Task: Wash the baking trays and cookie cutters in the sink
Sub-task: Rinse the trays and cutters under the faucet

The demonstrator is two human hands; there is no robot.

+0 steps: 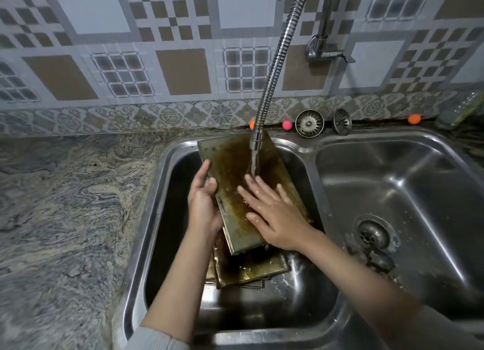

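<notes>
Stacked stained metal trays [248, 269] are seen low in the left steel sink [157, 218]. Above them, a flat rectangular browned tray [235, 166] is gripped at its left edge by the left hand [203, 205]; the right hand [275, 213] is pressed flat on it, fingers [251, 184] spread wide under running water.

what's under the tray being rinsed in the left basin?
Under the stained rectangular metal baking tray, held by the left hand and rubbed by the right hand, lie more stacked stained trays. Their count, and any cookie cutters, are hidden.
</notes>
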